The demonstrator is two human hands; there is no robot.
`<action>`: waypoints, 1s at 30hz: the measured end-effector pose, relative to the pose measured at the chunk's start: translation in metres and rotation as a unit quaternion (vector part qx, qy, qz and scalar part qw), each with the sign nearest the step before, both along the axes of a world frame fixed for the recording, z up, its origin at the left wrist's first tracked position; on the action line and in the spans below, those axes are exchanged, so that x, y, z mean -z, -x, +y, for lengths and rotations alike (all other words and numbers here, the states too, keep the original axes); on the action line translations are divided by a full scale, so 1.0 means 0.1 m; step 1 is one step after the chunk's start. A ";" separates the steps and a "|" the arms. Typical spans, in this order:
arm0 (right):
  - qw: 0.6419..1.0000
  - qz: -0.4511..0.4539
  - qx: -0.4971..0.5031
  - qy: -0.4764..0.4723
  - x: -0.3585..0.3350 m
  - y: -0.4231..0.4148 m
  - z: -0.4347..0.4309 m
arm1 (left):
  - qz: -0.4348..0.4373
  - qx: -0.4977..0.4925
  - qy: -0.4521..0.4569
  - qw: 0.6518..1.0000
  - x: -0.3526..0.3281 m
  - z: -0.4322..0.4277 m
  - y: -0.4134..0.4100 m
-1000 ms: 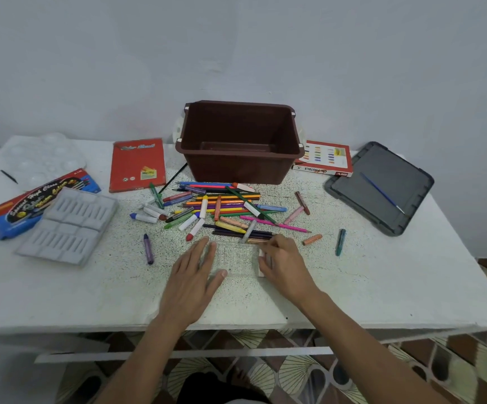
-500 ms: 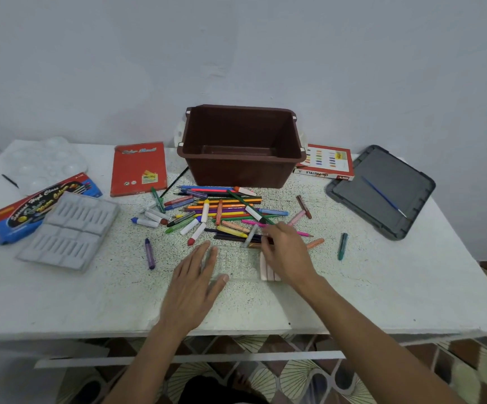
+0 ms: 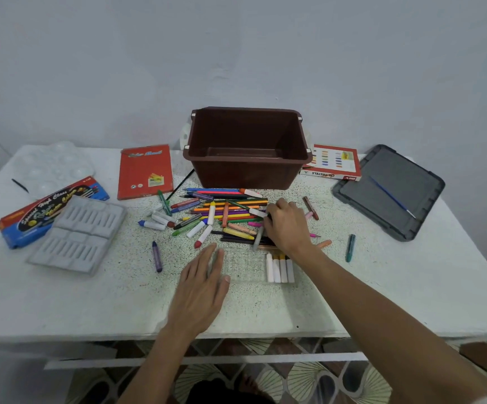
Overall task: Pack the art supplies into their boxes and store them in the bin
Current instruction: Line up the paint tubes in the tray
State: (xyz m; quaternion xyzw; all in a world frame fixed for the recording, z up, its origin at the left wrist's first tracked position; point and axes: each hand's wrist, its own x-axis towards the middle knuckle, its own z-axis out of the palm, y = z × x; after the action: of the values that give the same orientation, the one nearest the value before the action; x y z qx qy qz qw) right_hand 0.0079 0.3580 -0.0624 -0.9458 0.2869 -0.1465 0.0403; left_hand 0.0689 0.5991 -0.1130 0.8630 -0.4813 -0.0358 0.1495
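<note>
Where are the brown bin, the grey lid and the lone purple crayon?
brown bin (image 3: 245, 173), head view, on its front wall.
grey lid (image 3: 405, 176), head view, on its bare inner surface.
purple crayon (image 3: 157, 256), head view, on the middle of its body.

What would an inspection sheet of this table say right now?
Surface: white speckled table, supplies spread across it.
Job's things: brown plastic bin, nothing visible inside; loose pile of crayons, pencils and markers before it; clear plastic tray holding four white-wrapped crayons; grey moulded insert; blue-and-red paint box; red flat box; oil pastels box; grey lid bearing a blue paintbrush.
Clutter: white plastic palette far left; purple crayon and green crayon lying apart from the pile.
Hands: left hand flat at the clear tray's left end; right hand in the pile, fingers curled, grip unclear.
Cables: nothing seen.
Surroundings: plain pale wall behind; patterned floor tiles below.
</note>
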 end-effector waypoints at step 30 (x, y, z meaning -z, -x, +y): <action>0.942 0.121 -0.155 -0.273 -0.39 0.38 0.34 | -0.012 0.000 -0.014 1.000 0.01 -0.01 0.00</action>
State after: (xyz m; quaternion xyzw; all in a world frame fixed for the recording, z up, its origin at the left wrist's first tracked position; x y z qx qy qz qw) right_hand -0.0303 0.3916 -0.0230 -0.9420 0.1684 0.0608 0.2839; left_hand 0.0689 0.5984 -0.1141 0.8654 -0.4824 -0.0323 0.1316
